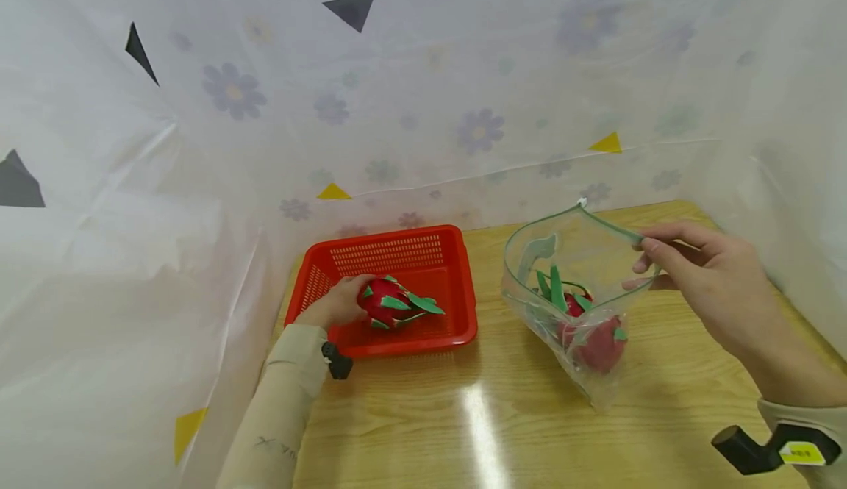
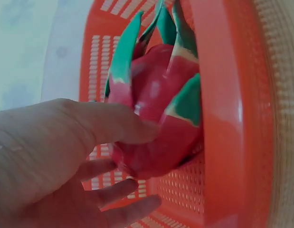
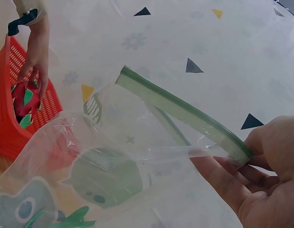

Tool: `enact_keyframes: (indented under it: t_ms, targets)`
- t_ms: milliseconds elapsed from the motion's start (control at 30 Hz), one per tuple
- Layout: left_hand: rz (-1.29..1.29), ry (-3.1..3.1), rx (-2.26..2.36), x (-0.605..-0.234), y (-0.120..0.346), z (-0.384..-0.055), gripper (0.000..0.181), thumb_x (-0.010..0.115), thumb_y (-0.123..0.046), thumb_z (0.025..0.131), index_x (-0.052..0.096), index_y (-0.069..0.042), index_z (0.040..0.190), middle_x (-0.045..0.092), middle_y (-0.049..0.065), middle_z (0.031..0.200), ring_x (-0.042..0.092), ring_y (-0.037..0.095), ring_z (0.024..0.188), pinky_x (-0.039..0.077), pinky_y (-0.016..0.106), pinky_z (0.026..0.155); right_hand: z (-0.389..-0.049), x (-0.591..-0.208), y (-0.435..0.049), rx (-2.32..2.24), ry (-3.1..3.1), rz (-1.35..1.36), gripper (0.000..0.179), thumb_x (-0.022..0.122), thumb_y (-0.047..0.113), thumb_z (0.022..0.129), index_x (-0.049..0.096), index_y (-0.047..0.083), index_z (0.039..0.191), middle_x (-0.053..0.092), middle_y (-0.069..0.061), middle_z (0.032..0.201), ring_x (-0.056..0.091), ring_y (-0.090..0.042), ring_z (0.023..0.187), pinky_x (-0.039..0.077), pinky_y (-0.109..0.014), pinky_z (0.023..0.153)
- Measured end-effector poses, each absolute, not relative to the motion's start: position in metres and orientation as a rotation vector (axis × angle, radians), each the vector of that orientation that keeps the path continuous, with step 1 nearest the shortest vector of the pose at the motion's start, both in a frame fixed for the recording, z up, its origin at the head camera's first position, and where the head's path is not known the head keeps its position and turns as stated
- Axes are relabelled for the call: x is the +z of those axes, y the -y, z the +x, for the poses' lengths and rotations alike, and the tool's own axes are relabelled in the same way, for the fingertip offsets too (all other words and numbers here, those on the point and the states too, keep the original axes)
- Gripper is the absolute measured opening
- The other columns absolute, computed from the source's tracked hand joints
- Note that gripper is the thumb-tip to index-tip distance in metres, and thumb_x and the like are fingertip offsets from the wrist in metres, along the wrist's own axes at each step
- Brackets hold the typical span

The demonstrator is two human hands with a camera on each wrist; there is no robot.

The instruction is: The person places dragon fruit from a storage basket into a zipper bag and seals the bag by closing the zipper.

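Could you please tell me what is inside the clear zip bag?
At least one red dragon fruit with green leaves shows inside the clear zip bag; its far side and underside are hidden from view.

On my head feed, whitish plastic sheeting (image 1: pixel 410 55) fills the upper frame and both sides, showing faded purple flowers (image 1: pixel 234 92). I see dark triangles (image 1: pixel 354 9) along the top and left, yellow triangles (image 1: pixel 607 143) mid-frame and lower left. Below, a light wood-grain counter (image 1: pixel 390 415) carries a bright light reflection (image 1: pixel 484 437) at bottom centre.
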State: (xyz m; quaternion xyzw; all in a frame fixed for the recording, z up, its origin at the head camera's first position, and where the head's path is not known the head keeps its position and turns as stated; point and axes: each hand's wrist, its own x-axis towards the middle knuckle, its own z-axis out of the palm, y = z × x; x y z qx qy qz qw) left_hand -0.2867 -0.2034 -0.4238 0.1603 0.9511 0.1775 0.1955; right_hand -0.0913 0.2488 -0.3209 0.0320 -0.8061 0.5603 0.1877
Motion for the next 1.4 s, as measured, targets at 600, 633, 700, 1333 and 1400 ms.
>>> enact_keyframes:
  t_ms: [600, 633, 700, 1333, 1400]
  targets:
    - [0.618, -2.709, 0.144, -0.429, 0.156, -0.277, 0.087, 0.085, -0.025, 0.079, 0.036, -0.023, 0.15, 0.036, 0.013, 0.152, 0.029, 0.043, 0.139, 0.05, 0.057, 0.094, -0.089, -0.324, -0.253, 1.69, 2.224, 0.093, 0.021, 0.058, 0.006, 0.099, 0.063, -0.008, 0.113, 0.068, -0.001, 0.09, 0.069, -0.01, 0.074, 0.059, -0.023, 0.066]
    - [0.618, -2.716, 0.122, -0.428, 0.155, -0.277, 0.087, 0.086, -0.026, 0.078, 0.037, -0.024, 0.15, 0.038, 0.013, 0.15, 0.03, 0.043, 0.138, 0.051, 0.056, 0.094, -0.089, -0.324, -0.254, 1.7, 2.217, 0.093, 0.021, 0.058, 0.006, 0.099, 0.063, -0.008, 0.113, 0.068, -0.001, 0.09, 0.069, -0.01, 0.074, 0.059, -0.023, 0.065]
    - [0.608, -2.731, 0.087, -0.427, 0.153, -0.278, 0.087, 0.087, -0.028, 0.076, 0.038, -0.024, 0.149, 0.039, 0.014, 0.148, 0.032, 0.043, 0.135, 0.051, 0.055, 0.092, -0.089, -0.324, -0.254, 1.71, 2.207, 0.091, 0.02, 0.058, 0.006, 0.099, 0.064, -0.008, 0.112, 0.069, -0.001, 0.09, 0.069, -0.01, 0.074, 0.059, -0.023, 0.065]
    - [0.333, -2.692, 0.279, -0.437, 0.166, -0.283, 0.096, 0.089, -0.031, 0.073, 0.032, -0.024, 0.151, 0.034, 0.021, 0.149, 0.037, 0.045, 0.132, 0.047, 0.062, 0.095, -0.088, -0.323, -0.252, 1.624, 2.268, 0.042, 0.021, 0.058, 0.008, 0.099, 0.064, -0.006, 0.113, 0.069, 0.0, 0.085, 0.069, -0.01, 0.073, 0.06, -0.024, 0.065]
    - [0.377, -2.713, 0.269, -0.437, 0.167, -0.283, 0.09, 0.089, -0.031, 0.073, 0.038, -0.023, 0.147, 0.039, 0.02, 0.144, 0.04, 0.043, 0.129, 0.048, 0.06, 0.094, -0.088, -0.323, -0.251, 1.633, 2.265, 0.044, 0.021, 0.058, 0.008, 0.099, 0.064, -0.006, 0.113, 0.068, -0.001, 0.084, 0.069, -0.011, 0.072, 0.06, -0.025, 0.065]
